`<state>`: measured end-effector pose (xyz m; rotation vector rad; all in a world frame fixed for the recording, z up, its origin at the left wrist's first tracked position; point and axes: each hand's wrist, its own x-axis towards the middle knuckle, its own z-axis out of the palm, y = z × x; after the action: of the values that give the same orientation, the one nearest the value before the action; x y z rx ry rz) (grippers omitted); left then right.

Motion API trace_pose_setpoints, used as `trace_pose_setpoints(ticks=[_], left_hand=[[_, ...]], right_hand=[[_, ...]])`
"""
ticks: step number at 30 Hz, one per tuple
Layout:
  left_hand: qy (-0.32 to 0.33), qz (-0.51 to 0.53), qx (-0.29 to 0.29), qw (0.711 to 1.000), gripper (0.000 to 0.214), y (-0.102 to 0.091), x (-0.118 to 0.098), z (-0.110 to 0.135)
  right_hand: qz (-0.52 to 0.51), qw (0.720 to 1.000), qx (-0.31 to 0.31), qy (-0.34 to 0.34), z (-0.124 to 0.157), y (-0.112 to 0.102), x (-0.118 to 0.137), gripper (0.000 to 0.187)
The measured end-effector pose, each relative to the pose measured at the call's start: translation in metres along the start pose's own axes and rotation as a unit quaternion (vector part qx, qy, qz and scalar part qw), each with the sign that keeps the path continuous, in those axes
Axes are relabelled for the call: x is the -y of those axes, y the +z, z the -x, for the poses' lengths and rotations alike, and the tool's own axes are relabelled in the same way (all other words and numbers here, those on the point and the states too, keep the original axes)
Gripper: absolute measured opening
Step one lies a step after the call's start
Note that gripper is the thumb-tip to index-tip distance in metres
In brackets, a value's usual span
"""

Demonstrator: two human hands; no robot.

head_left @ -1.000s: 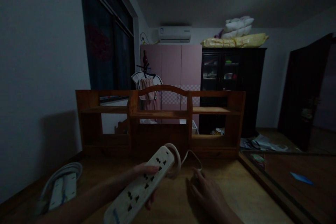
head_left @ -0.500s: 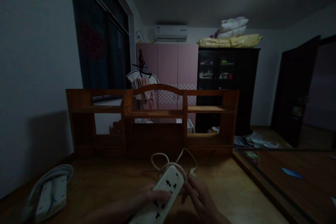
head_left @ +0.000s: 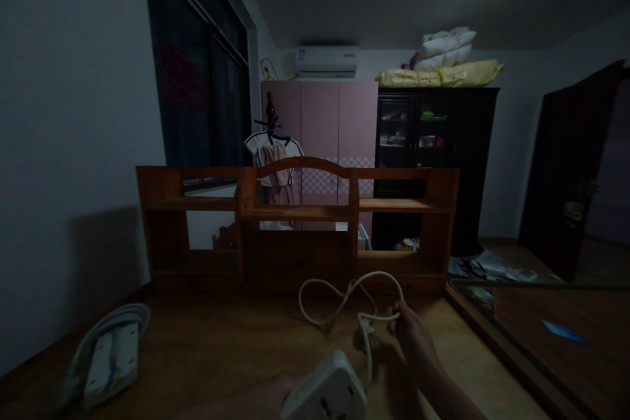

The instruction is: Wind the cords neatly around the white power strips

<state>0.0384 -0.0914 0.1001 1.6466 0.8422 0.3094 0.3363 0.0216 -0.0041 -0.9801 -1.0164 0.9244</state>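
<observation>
At the bottom edge, my left hand (head_left: pixel 279 395) grips a white power strip (head_left: pixel 327 388) from its left side. Only the strip's near end and a few sockets show; the rest runs out of the picture. My right hand (head_left: pixel 406 325) pinches the strip's white cord (head_left: pixel 322 323), right of the middle. The cord makes loose loops above the wooden desk (head_left: pixel 207 341), and its plug (head_left: pixel 367 327) hangs close to my right fingers. One length of cord drops from there to the strip.
A second power strip (head_left: pixel 111 357) with a coiled cable lies at the desk's left. A wooden shelf unit (head_left: pixel 295 213) stands along the back. On the right, past a raised edge, a brown surface holds a blue card (head_left: pixel 562 331).
My right hand has moved from the strip's end up and right, drawing the cord out into wider loops. The power strip has shifted lower and right with my left hand.
</observation>
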Motion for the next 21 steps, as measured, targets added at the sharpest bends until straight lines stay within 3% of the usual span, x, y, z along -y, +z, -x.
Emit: trace_pose_setpoints(ticks=[5, 10, 13, 15, 18, 20, 21], left_hand=[[0.011, 0.000, -0.028, 1.000, 0.051, -0.031, 0.027, -0.003], [0.010, 0.010, -0.079, 0.997, 0.051, -0.057, 0.029, 0.001], [-0.019, 0.091, -0.065, 0.994, 0.047, -0.059, 0.023, 0.000], [-0.012, 0.175, -0.043, 0.984, 0.044, -0.054, 0.018, -0.003], [0.023, 0.268, -0.032, 0.963, 0.039, -0.043, 0.007, -0.010], [0.034, 0.276, -0.008, 0.961, 0.037, -0.036, -0.002, -0.012], [0.035, 0.268, 0.011, 0.963, 0.036, -0.033, -0.007, -0.013]], right_hand=[[-0.064, 0.995, -0.069, 0.021, -0.015, -0.018, -0.013, 0.041], [-0.091, 0.994, 0.000, 0.057, -0.006, -0.001, -0.013, 0.041], [-0.104, 0.989, 0.046, 0.094, 0.010, 0.019, -0.010, 0.041], [-0.065, 0.993, 0.043, 0.085, 0.019, 0.028, -0.007, 0.042], [0.102, 0.993, -0.020, -0.060, 0.030, 0.033, 0.010, 0.049], [0.209, 0.952, -0.032, -0.222, 0.037, 0.037, 0.034, 0.059], [0.244, 0.924, -0.002, -0.294, 0.040, 0.041, 0.050, 0.062]])
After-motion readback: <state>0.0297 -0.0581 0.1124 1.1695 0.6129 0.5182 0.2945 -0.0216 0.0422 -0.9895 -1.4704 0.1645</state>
